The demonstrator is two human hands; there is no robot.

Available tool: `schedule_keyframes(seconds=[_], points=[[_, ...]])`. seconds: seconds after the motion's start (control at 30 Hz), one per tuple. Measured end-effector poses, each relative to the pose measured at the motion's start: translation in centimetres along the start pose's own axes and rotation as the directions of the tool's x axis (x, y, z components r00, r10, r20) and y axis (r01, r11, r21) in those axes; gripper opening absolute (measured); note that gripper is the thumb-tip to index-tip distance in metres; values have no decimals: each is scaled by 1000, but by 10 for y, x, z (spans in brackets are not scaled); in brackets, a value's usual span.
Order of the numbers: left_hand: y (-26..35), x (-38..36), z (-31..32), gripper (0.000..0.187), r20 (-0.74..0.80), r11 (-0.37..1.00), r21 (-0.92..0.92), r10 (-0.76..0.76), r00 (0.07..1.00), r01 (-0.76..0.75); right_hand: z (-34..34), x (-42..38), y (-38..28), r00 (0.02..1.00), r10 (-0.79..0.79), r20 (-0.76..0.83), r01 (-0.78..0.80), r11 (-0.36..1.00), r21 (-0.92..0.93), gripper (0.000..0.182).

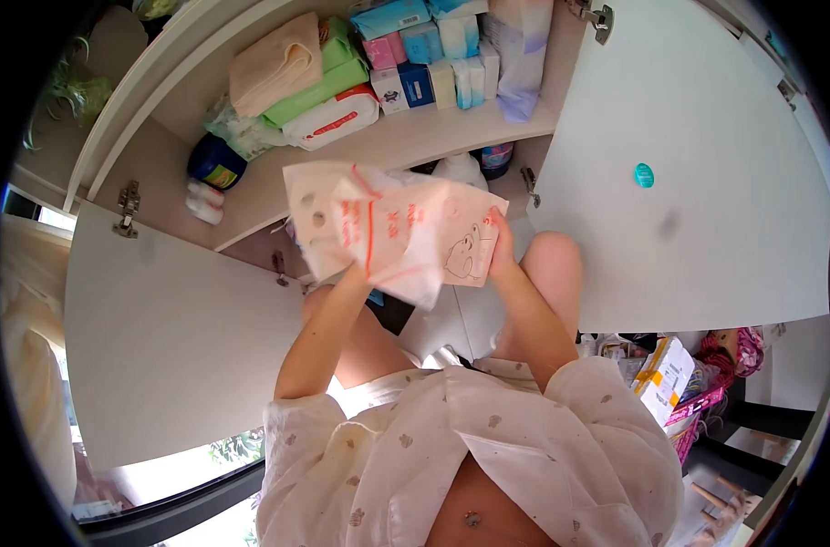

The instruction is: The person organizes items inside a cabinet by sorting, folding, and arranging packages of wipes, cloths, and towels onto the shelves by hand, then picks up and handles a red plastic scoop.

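Note:
A pale pink pack [468,244] with a line drawing of a bear is gripped at its right edge by my right hand [502,244], fingers closed around the edge. A thin translucent plastic bag [392,232] with red print and a row of holes spreads over the pack's left part. My left hand [353,275] is closed at the bag's lower edge, its fingers mostly hidden behind the plastic. Bag and pack are held up in front of the open cabinet, above my knees.
The cabinet shelf [296,173] holds a folded beige towel [278,66], a wipes pack [333,118], several small boxes [417,84] and a dark blue jar [216,162]. Cabinet doors [698,173] stand wide on both sides. A pink basket [698,406] with a taped parcel is at right.

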State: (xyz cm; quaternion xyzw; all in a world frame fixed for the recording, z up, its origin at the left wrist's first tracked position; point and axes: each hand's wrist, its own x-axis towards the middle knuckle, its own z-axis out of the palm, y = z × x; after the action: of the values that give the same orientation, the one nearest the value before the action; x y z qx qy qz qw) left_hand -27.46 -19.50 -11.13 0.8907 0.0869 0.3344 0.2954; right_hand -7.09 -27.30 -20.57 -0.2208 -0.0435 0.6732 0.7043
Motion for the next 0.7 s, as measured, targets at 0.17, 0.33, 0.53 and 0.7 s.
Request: schedule_keyframes(seconds=[0.17, 0.33, 0.53, 0.7], points=[[20, -25, -13, 50, -28, 798, -164, -591, 806, 580, 2, 9, -1, 996, 85, -19, -85, 899, -429, 48], [21, -41, -23, 53, 49, 338, -501, -908, 416, 797, 4, 13, -4, 994, 61, -87, -88, 931, -354, 46], [40, -61, -103, 71, 568, -40, -525, -760, 315, 850, -2, 18, -15, 996, 58, -66, -69, 982, -178, 44], [17, -50, -176, 76, 48, 538, 8, -842, 537, 843, -3, 18, -8, 980, -195, 36, 190, 976, 106, 49]])
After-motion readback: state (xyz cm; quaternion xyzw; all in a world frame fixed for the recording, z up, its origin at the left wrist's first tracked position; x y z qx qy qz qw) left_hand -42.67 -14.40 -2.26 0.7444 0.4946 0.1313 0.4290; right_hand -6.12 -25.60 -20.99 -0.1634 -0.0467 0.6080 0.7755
